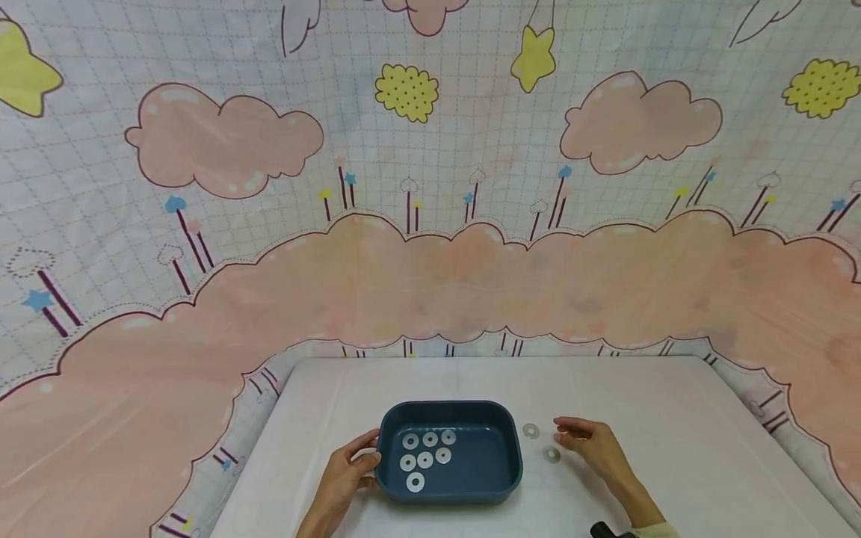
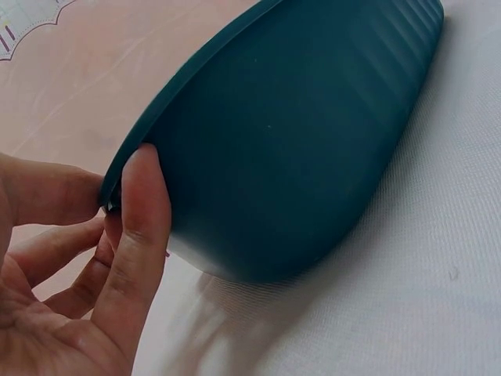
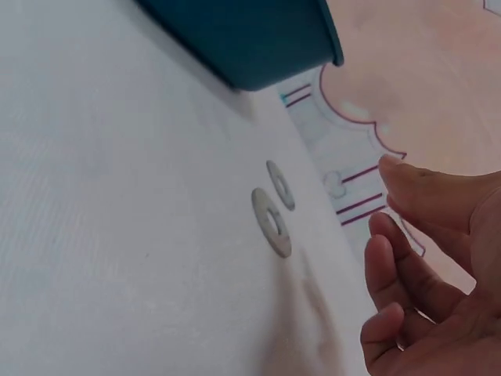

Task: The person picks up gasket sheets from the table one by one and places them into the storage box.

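Note:
A dark blue rectangular plastic tray (image 1: 464, 495) stands on the white table, and several flat metal washers (image 1: 424, 459) lie inside, mostly in its left half. My left hand (image 1: 341, 474) grips the tray's left rim; in the left wrist view the thumb (image 2: 145, 204) lies along the outer wall and the fingers meet the rim. Two more washers lie on the table right of the tray, a farther washer (image 1: 531, 430) and a nearer washer (image 1: 551, 453). Just right of them my right hand (image 1: 595, 446) hovers, fingers loosely bent and holding nothing.
The white table (image 1: 673, 418) reaches back to a patterned cloth backdrop (image 1: 471, 291) with clouds and stars. A small black object (image 1: 605, 529) shows by the right sleeve at the bottom edge.

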Motion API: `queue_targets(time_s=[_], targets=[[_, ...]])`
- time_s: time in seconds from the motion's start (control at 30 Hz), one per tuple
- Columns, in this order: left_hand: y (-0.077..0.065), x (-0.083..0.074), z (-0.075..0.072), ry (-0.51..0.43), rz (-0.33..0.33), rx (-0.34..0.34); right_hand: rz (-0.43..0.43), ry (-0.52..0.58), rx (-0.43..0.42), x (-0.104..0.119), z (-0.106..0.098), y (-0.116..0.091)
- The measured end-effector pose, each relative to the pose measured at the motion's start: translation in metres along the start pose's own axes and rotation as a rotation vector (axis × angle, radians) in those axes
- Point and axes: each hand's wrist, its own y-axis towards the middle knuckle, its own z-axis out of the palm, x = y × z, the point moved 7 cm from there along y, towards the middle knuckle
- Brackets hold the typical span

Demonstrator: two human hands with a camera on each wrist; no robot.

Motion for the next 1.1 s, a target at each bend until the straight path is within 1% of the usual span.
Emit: queue_targets(time_s=[0.27, 0.37, 0.47, 0.5, 0.57, 0.73, 0.93, 1.1], targets=[[0.000, -0.001, 0.001, 0.006, 0.000, -0.006, -0.073, -0.100, -0.012, -0.003, 0.001, 0.002], [0.000, -0.001, 0.001, 0.007, -0.002, -0.010, -0.097, -0.160, -0.027, -0.005, 0.001, 0.002], [0.000, 0.000, 0.001, 0.009, -0.005, -0.010, -0.100, -0.207, -0.032, -0.007, 0.001, 0.001], [0.000, 0.000, 0.001, 0.009, -0.005, -0.010, -0.089, -0.220, -0.032, -0.009, 0.002, 0.002], [0.000, 0.001, 0.002, 0.009, -0.008, -0.010, -0.072, -0.233, -0.027, -0.012, 0.003, 0.002], [0.000, 0.001, 0.002, 0.006, -0.006, -0.014, -0.065, -0.274, -0.024, -0.015, 0.006, 0.004], [0.000, 0.000, 0.002, 0.006, -0.003, -0.013, -0.116, -0.347, -0.021, -0.013, 0.010, 0.004], [0.000, -0.001, 0.002, 0.007, -0.002, -0.011, -0.161, -0.381, -0.020, -0.010, 0.010, 0.002]])
